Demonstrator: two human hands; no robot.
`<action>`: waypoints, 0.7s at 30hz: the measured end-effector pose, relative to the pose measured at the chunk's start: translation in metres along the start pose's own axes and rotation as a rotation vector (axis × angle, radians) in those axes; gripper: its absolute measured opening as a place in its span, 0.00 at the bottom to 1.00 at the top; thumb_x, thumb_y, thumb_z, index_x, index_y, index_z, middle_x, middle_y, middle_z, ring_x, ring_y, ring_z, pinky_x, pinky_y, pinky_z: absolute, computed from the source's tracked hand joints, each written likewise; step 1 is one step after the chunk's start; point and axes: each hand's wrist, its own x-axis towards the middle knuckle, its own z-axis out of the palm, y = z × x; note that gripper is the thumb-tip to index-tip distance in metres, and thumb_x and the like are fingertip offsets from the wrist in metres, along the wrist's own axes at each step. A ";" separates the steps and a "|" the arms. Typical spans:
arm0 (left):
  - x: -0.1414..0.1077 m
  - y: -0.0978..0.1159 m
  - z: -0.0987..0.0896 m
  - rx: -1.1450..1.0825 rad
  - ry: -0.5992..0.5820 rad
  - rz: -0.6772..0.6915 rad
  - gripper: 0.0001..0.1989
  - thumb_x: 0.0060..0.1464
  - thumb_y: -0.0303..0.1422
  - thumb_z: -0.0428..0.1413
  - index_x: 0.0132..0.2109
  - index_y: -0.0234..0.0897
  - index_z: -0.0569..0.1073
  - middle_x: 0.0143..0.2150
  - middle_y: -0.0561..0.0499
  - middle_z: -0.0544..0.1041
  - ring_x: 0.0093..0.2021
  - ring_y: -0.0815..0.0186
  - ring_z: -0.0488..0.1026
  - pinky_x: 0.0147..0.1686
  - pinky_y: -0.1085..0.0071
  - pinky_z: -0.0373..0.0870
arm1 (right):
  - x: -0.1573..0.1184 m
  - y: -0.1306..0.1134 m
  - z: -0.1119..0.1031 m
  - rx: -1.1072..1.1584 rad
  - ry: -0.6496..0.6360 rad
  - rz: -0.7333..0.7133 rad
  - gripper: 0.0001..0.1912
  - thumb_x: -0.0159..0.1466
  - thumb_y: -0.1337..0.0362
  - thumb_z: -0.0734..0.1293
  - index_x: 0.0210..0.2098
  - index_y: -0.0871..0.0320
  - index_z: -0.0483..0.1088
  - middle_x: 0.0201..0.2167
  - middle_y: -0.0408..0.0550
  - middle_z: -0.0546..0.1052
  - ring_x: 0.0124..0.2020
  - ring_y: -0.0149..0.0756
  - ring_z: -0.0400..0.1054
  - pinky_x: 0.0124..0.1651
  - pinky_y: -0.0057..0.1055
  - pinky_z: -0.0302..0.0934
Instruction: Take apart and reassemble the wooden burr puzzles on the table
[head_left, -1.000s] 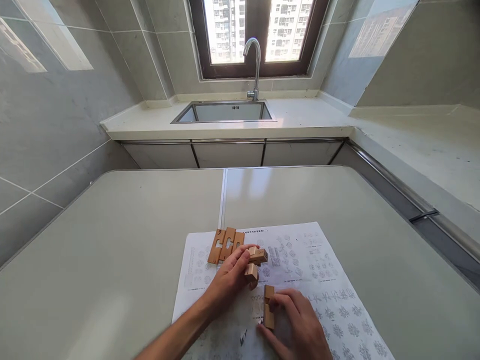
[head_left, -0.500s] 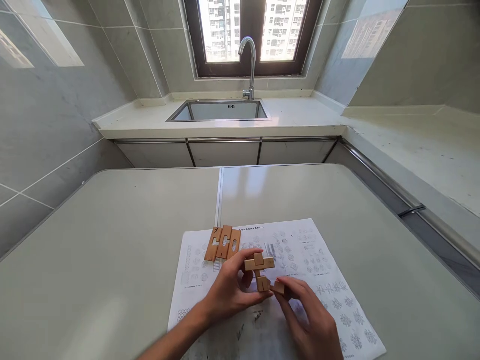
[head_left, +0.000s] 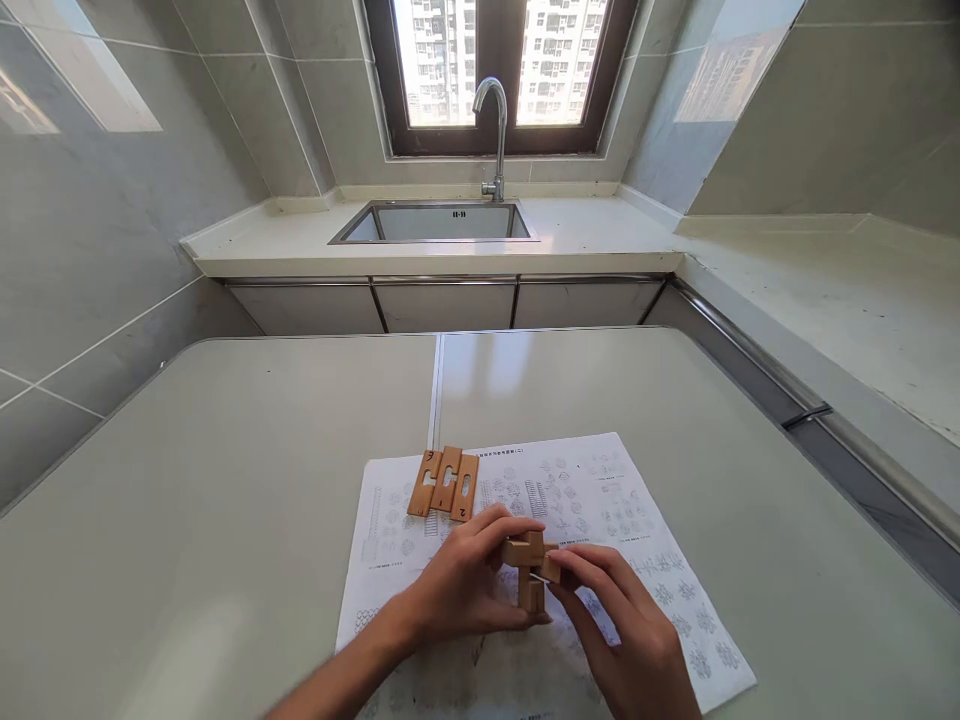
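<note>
My left hand (head_left: 472, 575) grips a partly joined wooden burr puzzle (head_left: 531, 597), thumb below and fingers on top. Its notched pieces cross one another above the printed sheet. Between the thumb and fingers of my right hand (head_left: 619, 610) is a small wooden puzzle piece (head_left: 553, 568), touching or nearly touching the right side of the assembly. Whether it sits in a notch cannot be made out. Three flat wooden pieces with slots (head_left: 444, 484) lie side by side beyond my left hand, with dark marks on them.
The sheet printed with small diagrams (head_left: 585, 480) lies under my hands on a pale table (head_left: 225, 450) with a seam down its middle. Past the table's far edge are a counter with a sink (head_left: 435, 240) and a tap (head_left: 499, 140). Another counter (head_left: 840, 290) runs along the right.
The assembly has turned in my left hand and come slightly nearer to me. My right hand has brought the small piece up against or close to its right side.
</note>
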 end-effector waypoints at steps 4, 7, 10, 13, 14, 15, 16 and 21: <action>0.000 -0.003 0.003 0.017 -0.009 0.043 0.36 0.43 0.37 0.73 0.60 0.46 0.72 0.49 0.46 0.72 0.43 0.61 0.74 0.43 0.67 0.74 | 0.001 -0.002 -0.002 0.052 -0.048 -0.033 0.13 0.73 0.65 0.64 0.52 0.50 0.78 0.42 0.51 0.80 0.44 0.42 0.79 0.46 0.34 0.77; 0.001 -0.001 0.003 0.033 -0.036 0.036 0.34 0.43 0.38 0.73 0.58 0.45 0.74 0.51 0.45 0.74 0.44 0.60 0.76 0.44 0.66 0.74 | 0.000 -0.003 -0.002 0.093 -0.081 -0.041 0.14 0.73 0.66 0.63 0.53 0.49 0.78 0.42 0.51 0.80 0.44 0.41 0.79 0.46 0.34 0.77; 0.001 0.002 0.000 0.008 -0.073 0.011 0.34 0.44 0.39 0.72 0.58 0.44 0.73 0.46 0.47 0.78 0.41 0.61 0.76 0.42 0.67 0.73 | 0.000 -0.004 -0.004 0.102 -0.066 -0.025 0.13 0.73 0.65 0.65 0.52 0.48 0.78 0.44 0.50 0.80 0.45 0.42 0.79 0.47 0.35 0.76; 0.002 0.005 -0.003 -0.076 -0.062 -0.034 0.35 0.44 0.40 0.73 0.58 0.42 0.73 0.47 0.46 0.80 0.42 0.60 0.77 0.39 0.69 0.73 | 0.001 -0.004 -0.008 0.082 -0.037 0.012 0.12 0.72 0.61 0.66 0.53 0.49 0.76 0.49 0.52 0.78 0.49 0.45 0.76 0.51 0.40 0.74; 0.003 0.006 -0.004 -0.107 -0.055 -0.047 0.35 0.43 0.40 0.74 0.58 0.41 0.74 0.48 0.45 0.80 0.43 0.59 0.77 0.39 0.69 0.74 | 0.001 -0.004 -0.009 0.064 -0.027 0.034 0.12 0.72 0.59 0.66 0.53 0.49 0.75 0.51 0.53 0.77 0.50 0.46 0.75 0.51 0.41 0.74; 0.003 0.007 -0.005 -0.136 -0.049 -0.054 0.35 0.43 0.40 0.74 0.58 0.41 0.74 0.49 0.44 0.80 0.45 0.58 0.77 0.41 0.68 0.74 | 0.001 -0.003 -0.009 0.046 -0.025 0.059 0.13 0.72 0.58 0.66 0.54 0.50 0.75 0.52 0.53 0.77 0.50 0.46 0.75 0.51 0.41 0.73; 0.003 0.008 -0.006 -0.160 -0.046 -0.051 0.35 0.43 0.40 0.74 0.58 0.41 0.74 0.49 0.44 0.80 0.46 0.57 0.78 0.43 0.66 0.75 | 0.001 -0.002 -0.009 0.036 -0.030 0.082 0.14 0.72 0.57 0.65 0.55 0.51 0.74 0.52 0.54 0.76 0.50 0.46 0.74 0.50 0.41 0.73; 0.005 0.010 -0.006 -0.216 -0.079 0.024 0.38 0.40 0.38 0.76 0.60 0.46 0.74 0.52 0.44 0.77 0.49 0.56 0.77 0.52 0.60 0.73 | -0.004 0.002 -0.002 0.100 -0.098 0.177 0.12 0.74 0.54 0.63 0.49 0.51 0.74 0.42 0.49 0.78 0.41 0.41 0.74 0.44 0.33 0.69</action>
